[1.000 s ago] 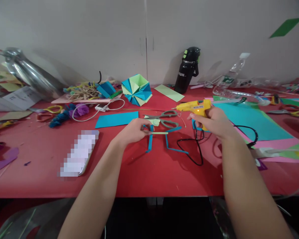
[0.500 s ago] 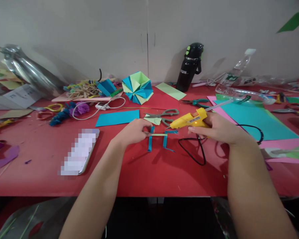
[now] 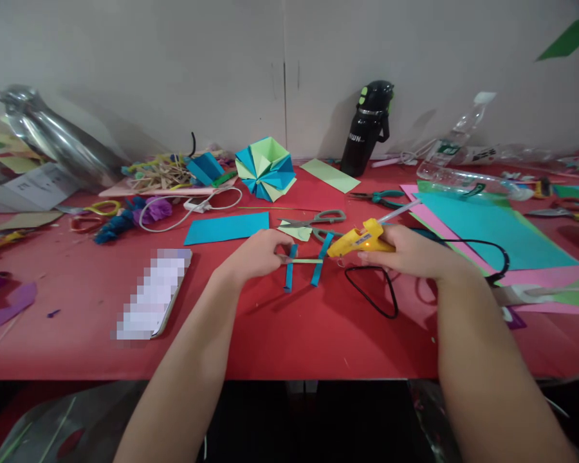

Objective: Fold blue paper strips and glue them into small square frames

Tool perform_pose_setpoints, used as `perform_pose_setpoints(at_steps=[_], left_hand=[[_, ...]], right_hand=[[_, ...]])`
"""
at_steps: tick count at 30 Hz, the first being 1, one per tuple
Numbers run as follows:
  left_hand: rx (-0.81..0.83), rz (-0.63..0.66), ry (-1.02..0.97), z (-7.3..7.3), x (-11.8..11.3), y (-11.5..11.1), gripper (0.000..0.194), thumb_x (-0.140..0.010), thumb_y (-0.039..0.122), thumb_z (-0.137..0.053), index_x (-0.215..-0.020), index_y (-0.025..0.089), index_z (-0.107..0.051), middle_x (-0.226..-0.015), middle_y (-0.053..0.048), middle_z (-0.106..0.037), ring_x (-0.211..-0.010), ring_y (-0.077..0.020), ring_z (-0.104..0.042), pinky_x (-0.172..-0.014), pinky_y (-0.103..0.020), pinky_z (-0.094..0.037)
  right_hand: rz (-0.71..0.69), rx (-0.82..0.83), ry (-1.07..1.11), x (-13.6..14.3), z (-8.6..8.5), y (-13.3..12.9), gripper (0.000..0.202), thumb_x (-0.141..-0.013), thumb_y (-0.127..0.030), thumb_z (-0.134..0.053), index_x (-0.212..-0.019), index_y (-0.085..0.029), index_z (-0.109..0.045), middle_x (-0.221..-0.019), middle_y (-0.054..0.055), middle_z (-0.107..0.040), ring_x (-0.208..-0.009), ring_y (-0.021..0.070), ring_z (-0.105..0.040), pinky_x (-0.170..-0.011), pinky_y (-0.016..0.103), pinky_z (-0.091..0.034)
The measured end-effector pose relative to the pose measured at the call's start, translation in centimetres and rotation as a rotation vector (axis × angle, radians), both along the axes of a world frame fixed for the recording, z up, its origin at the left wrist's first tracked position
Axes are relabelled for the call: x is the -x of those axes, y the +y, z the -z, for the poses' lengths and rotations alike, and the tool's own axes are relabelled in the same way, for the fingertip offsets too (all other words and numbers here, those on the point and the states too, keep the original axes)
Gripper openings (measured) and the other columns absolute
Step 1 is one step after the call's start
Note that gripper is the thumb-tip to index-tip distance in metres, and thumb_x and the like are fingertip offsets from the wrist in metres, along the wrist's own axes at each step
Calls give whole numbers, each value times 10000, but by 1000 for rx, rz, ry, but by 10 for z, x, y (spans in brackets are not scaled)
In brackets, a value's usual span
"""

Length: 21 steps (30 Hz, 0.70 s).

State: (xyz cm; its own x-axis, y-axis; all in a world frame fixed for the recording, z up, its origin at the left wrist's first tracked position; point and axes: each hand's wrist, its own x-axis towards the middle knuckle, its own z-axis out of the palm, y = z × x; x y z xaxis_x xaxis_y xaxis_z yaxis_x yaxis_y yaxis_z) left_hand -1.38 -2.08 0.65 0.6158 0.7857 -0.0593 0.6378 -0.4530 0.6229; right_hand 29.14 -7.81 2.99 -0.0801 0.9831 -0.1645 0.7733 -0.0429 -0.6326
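Blue-and-green paper frame [image 3: 303, 261] above the red desk [image 3: 289, 341]: the left hand [image 3: 261, 253] pinches its left end between fingers; its crossbar runs rightward to a blue strip [image 3: 317, 274] just beside the yellow hot-glue gun [image 3: 361, 239], gripped by the nearer right hand [image 3: 408, 251].

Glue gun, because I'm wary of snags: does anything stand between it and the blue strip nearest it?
Nothing visible: the glue gun in the right hand has its front close to that strip; a black cord loops aside.
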Motion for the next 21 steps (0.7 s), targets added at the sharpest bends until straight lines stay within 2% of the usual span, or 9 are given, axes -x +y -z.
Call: perform_pose_setpoints(at_steps=[4, 12, 21], left_hand=[[-5, 8, -17, 1, 0, 0, 186, -753, 138, -578, -853, 200, -723, -879, -51, -733, -819, -211, -663, -688, -286, -494], [6, -1, -34, 0, -1, -1, 208, -752, 125, -572, -857, 197, -737, -918, -58, -742, -851, -217, -673, -711, -285, -517], [5, -36, -33, -1, -2, -3, 256, -766, 154, -596, -950, 203, -768, -904, -57, -754, -816, -217, -684, -737, -304, -536]], right_hand=[[-22, 11, 28, 4, 4, 3, 416, -747, -484, -771, -1065, -235, -671, -1072, 81, -756, -930, 307, -714, -752, 383, -576], [-13, 27, 24, 4, 6, 4, 403, -766, -479, -748, -1068, -230, -648, -1046, 77, -759, -914, 301, -718, -715, 370, -564], [-14, 20, 1, 2, 11, 6, 375, -790, -512, -725, -1033, -243, -629, -1020, 70, -754, -904, 300, -711, -707, 383, -557]])
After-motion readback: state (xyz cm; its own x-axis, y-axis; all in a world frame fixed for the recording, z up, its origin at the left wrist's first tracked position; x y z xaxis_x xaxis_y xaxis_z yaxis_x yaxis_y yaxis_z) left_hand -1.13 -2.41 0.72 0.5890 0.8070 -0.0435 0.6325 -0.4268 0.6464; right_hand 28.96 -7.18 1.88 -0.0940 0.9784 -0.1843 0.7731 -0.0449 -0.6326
